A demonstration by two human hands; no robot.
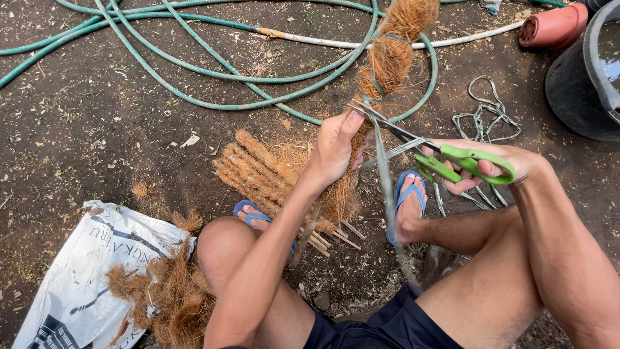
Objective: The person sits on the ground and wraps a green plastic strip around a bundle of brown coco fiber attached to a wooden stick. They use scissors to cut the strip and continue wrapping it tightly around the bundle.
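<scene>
1. The left hand (332, 147) sits at the centre of the frame, its fingers clamped round a coir-wrapped pole (386, 64) that rises from the hand toward the top edge, right of centre.
2. The pole is a stick bound in brown coconut fibre, with a grey-green strap wound about it; its lower part runs down behind the hand, between the person's knees.
3. The right hand (497, 167) is right of centre, its fingers closed through the loops of green-handled scissors (445, 158).
4. The scissor blades stand apart and point up-left, their tips at the pole just above the left hand's thumb, where the strap (385, 174) crosses; the loose end of the strap hangs down toward the lower middle of the frame.
5. Left of the left forearm lies a bundle of finished fibre sticks (258, 169) on the soil, their bare wooden ends pointing to the lower right.
6. Both feet wear blue flip-flops (408, 194), one beneath each hand.
7. At lower left, a white sack (84, 278) spills loose coconut fibre (171, 297) next to the left knee.
8. A green garden hose (194, 71) loops across the upper left of the frame.
9. At upper right lie a terracotta pot (554, 27) on its side and a dark bucket (578, 84); a tangle of grey-green cord (484, 119) rests on the ground below them.
</scene>
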